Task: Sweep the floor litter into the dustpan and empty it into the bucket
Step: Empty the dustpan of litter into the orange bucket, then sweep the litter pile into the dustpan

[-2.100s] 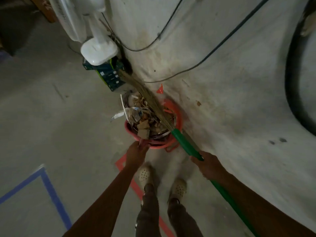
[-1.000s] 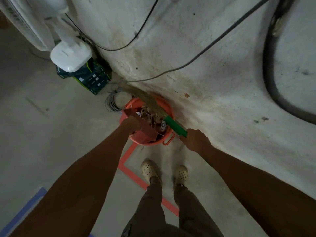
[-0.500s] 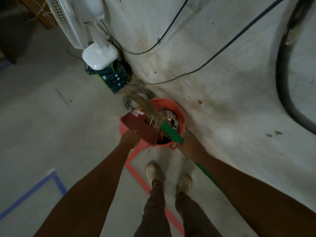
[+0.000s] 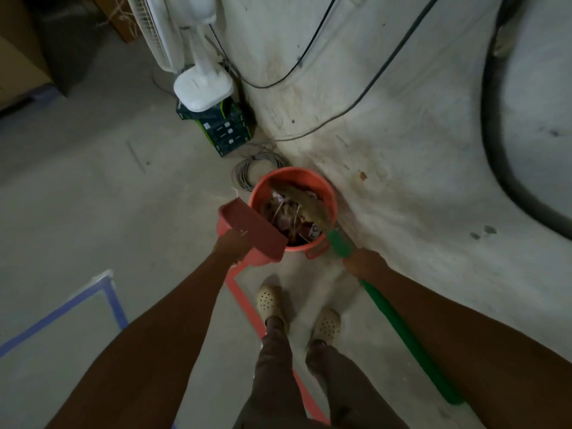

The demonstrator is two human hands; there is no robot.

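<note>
Concrete floor (image 4: 77,196) meeting a stained white wall (image 4: 402,150). Broom (image 4: 402,334): my right hand (image 4: 365,263) curls its fingers round the green handle, and the bristles lie inside the bucket (image 4: 333,201) at the wall's foot. Dustpan (image 4: 253,230): tilted over the bucket's left rim, gripped by my left hand (image 4: 230,247), whose fingers are hidden. Litter (image 4: 284,215) is in the bucket.

No legible text, label or number anywhere.

Red dustpan (image 4: 252,229), orange bucket (image 4: 329,193), green-handled broom (image 4: 340,244).
</note>
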